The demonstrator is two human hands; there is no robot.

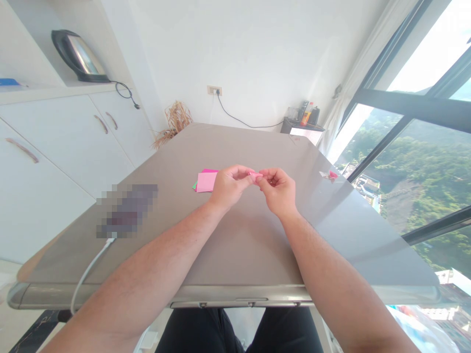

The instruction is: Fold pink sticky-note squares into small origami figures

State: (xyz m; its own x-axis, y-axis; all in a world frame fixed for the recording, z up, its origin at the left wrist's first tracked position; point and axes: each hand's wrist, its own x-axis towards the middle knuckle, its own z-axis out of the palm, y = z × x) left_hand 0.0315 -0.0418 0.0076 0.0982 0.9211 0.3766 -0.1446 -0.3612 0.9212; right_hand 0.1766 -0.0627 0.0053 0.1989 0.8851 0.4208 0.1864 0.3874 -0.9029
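A small folded piece of pink paper [255, 175] is pinched between my two hands above the middle of the table. My left hand [230, 185] grips its left side between thumb and fingers. On its right side, my right hand [276, 190] holds it with thumb and curled fingers. Part of the paper is hidden by the fingertips. Just left of my left hand lies a small stack of coloured paper sheets [206, 182], light pink on top, with deeper pink and green edges showing beneath. My left hand covers the stack's right side.
A blurred-out dark object [127, 211] with a white cable [88, 267] lies on the table [235, 255] at left. Small pink and white scraps [331, 175] sit near the right edge, by the window. A kettle [81, 56] stands on the left cabinet.
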